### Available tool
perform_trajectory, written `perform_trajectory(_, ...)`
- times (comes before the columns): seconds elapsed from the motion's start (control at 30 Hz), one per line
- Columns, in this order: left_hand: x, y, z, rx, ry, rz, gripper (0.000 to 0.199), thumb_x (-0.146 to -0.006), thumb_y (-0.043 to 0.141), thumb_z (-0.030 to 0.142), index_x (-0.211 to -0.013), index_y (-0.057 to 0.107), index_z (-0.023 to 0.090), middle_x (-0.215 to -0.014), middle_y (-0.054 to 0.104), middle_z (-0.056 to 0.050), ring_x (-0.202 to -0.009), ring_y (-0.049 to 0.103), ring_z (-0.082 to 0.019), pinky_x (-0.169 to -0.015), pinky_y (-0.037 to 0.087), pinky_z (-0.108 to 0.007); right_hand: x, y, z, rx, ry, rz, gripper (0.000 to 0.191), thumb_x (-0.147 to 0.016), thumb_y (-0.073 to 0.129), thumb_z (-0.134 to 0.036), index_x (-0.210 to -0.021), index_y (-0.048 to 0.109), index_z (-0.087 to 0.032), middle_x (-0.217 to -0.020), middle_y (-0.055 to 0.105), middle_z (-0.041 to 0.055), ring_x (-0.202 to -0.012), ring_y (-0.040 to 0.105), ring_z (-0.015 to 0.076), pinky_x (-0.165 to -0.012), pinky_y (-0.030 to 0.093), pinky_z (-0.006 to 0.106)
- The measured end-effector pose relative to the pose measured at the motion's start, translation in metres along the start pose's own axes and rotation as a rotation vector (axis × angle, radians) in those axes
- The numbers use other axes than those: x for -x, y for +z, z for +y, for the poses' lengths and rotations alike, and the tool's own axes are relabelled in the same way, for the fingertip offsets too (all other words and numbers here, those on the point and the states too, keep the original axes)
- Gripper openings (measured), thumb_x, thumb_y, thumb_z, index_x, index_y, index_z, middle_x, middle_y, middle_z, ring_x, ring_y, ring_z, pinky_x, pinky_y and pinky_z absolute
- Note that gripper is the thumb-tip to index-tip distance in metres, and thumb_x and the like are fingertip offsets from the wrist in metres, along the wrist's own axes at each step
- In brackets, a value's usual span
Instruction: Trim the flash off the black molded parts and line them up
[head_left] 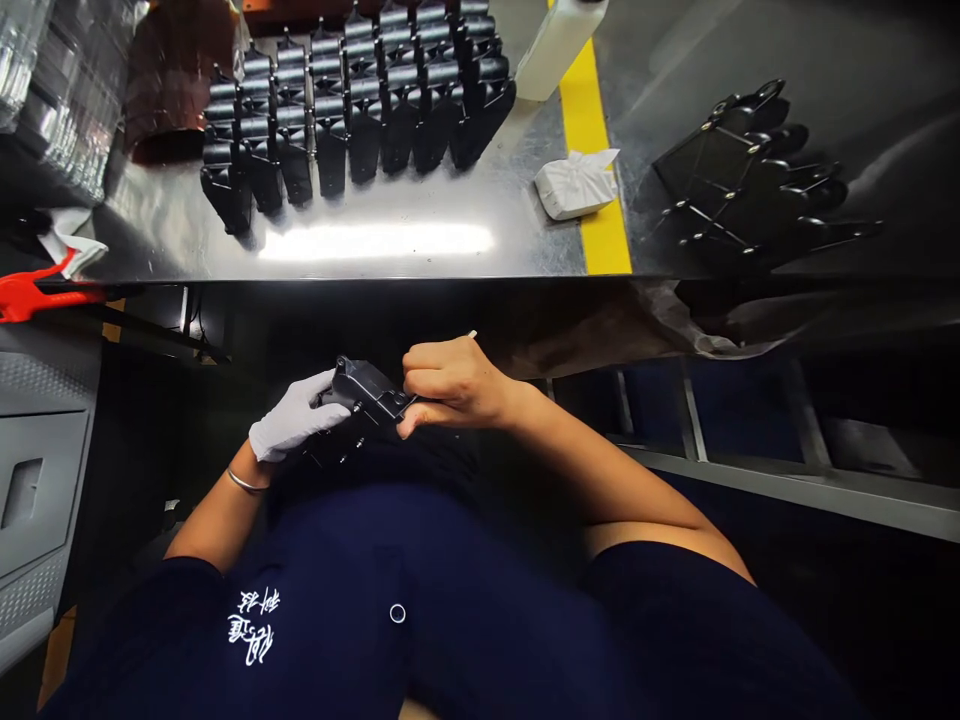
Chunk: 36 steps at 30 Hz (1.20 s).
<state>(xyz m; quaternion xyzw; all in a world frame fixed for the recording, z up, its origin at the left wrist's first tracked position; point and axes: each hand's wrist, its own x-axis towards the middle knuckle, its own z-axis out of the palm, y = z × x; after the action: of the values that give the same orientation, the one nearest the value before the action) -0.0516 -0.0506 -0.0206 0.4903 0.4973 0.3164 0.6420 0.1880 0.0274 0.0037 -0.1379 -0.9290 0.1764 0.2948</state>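
My left hand [296,415], in a white glove, grips a glossy black moulded plastic part [367,388] in front of my body, below the table edge. The part is tilted, with a small round lug at its upper left corner. My bare right hand [454,382] is closed at the part's right end. It holds a thin tool [472,335] whose pale end sticks out above the knuckles. Most of this tool is hidden by the fingers, so its kind is unclear. A slim tip seems to meet the part's edge near my thumb.
Rows of black plastic parts [365,100] stand on the metal table [450,220]. Further right are a white bottle [562,45], a folded white cloth bundle [576,185], yellow tape [606,235] and more black parts [742,170]. A red-handled tool [37,297] overhangs the left edge.
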Motion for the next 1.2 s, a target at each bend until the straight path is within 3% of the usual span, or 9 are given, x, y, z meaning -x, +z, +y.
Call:
perform_trajectory(0.17, -0.001, 0.005, -0.003, 0.098, -0.002, -0.005, 0.07, -0.066, 0.077, 0.061, -0.117, 0.067, 0.014, -0.098, 0.072, -0.009, -0.085, 0.066, -0.023, -0.075, 0.053, -0.032, 0.0, 0.001, -0.001, 0.014, 0.033, 0.117, 0.058, -0.089, 0.042, -0.069, -0.066, 0.054, -0.017, -0.061, 0.051, 0.0007, -0.056, 0.046, 0.0096, -0.051, 0.028, 0.024)
perform_trajectory(0.47, -0.002, 0.007, -0.005, 0.078, 0.032, 0.035, 0.067, -0.07, 0.073, 0.063, -0.116, 0.068, 0.015, -0.107, 0.073, -0.011, -0.095, 0.067, -0.027, -0.083, 0.054, -0.035, -0.003, 0.006, 0.0, 0.022, 0.062, 0.134, 0.059, -0.091, 0.04, -0.067, -0.06, 0.048, -0.018, -0.055, 0.042, -0.0019, -0.05, 0.038, 0.0084, -0.048, 0.025, 0.024)
perform_trajectory(0.67, -0.004, 0.002, -0.001, 0.04, 0.05, 0.032, 0.066, -0.07, 0.075, 0.059, -0.118, 0.067, 0.013, -0.105, 0.074, -0.011, -0.093, 0.068, -0.027, -0.082, 0.055, -0.036, -0.002, 0.002, 0.002, -0.177, 0.095, -0.033, 0.059, -0.091, 0.045, -0.064, -0.054, 0.036, -0.019, -0.051, 0.037, -0.0043, -0.046, 0.034, 0.0069, -0.046, 0.022, 0.024)
perform_trajectory(0.73, -0.004, -0.002, 0.003, -0.006, 0.054, 0.041, 0.065, -0.07, 0.076, 0.056, -0.118, 0.067, 0.013, -0.104, 0.074, -0.01, -0.093, 0.069, -0.028, -0.082, 0.056, -0.037, 0.0, 0.001, 0.004, -0.309, 0.095, -0.015, 0.061, -0.091, 0.046, -0.063, -0.052, 0.035, -0.019, -0.048, 0.035, -0.0047, -0.044, 0.033, 0.0064, -0.046, 0.023, 0.024)
perform_trajectory(0.87, -0.007, -0.009, 0.015, -0.182, 0.069, 0.019, 0.06, -0.072, 0.075, 0.047, -0.123, 0.066, 0.016, -0.111, 0.073, -0.008, -0.102, 0.068, -0.029, -0.089, 0.056, -0.039, 0.001, 0.001, 0.003, -0.485, 0.314, 0.147, 0.053, -0.086, 0.056, -0.064, -0.063, 0.056, -0.016, -0.054, 0.051, -0.0018, -0.047, 0.043, 0.0069, -0.047, 0.032, 0.021)
perform_trajectory(0.97, -0.011, -0.011, 0.018, -0.358, 0.113, -0.012, 0.057, -0.073, 0.076, 0.043, -0.124, 0.065, 0.02, -0.118, 0.071, -0.007, -0.108, 0.067, -0.028, -0.096, 0.054, -0.04, -0.004, 0.007, -0.002, -0.535, 0.531, -0.028, 0.044, -0.076, 0.071, -0.057, -0.08, 0.066, -0.013, -0.064, 0.061, 0.0008, -0.053, 0.05, 0.0087, -0.05, 0.037, 0.021)
perform_trajectory(1.03, -0.015, -0.011, 0.015, -0.435, 0.172, 0.086, 0.054, -0.074, 0.076, 0.042, -0.122, 0.066, 0.021, -0.117, 0.071, -0.008, -0.107, 0.067, -0.026, -0.098, 0.053, -0.041, -0.004, 0.013, -0.002, -0.565, 0.661, -0.069, 0.04, -0.076, 0.071, -0.052, -0.08, 0.068, -0.012, -0.062, 0.061, 0.0, -0.053, 0.049, 0.0087, -0.049, 0.036, 0.021)
perform_trajectory(1.07, -0.016, -0.01, 0.012, -0.455, 0.208, 0.21, 0.053, -0.074, 0.076, 0.041, -0.122, 0.065, 0.021, -0.116, 0.07, -0.009, -0.107, 0.067, -0.025, -0.099, 0.052, -0.041, -0.003, 0.015, 0.0, -0.564, 0.732, -0.015, 0.039, -0.075, 0.071, -0.052, -0.078, 0.069, -0.012, -0.061, 0.06, -0.0004, -0.052, 0.047, 0.0085, -0.049, 0.035, 0.022)
perform_trajectory(1.2, -0.018, -0.007, -0.004, -0.205, 0.263, 0.879, 0.065, -0.072, 0.079, 0.031, -0.132, 0.055, 0.023, -0.13, 0.061, -0.011, -0.117, 0.061, -0.022, -0.106, 0.046, -0.04, 0.009, 0.027, 0.009, -0.545, 0.969, 0.394, 0.045, -0.07, 0.073, -0.059, -0.074, 0.067, -0.014, -0.06, 0.056, -0.0015, -0.053, 0.045, 0.0087, -0.05, 0.035, 0.023)
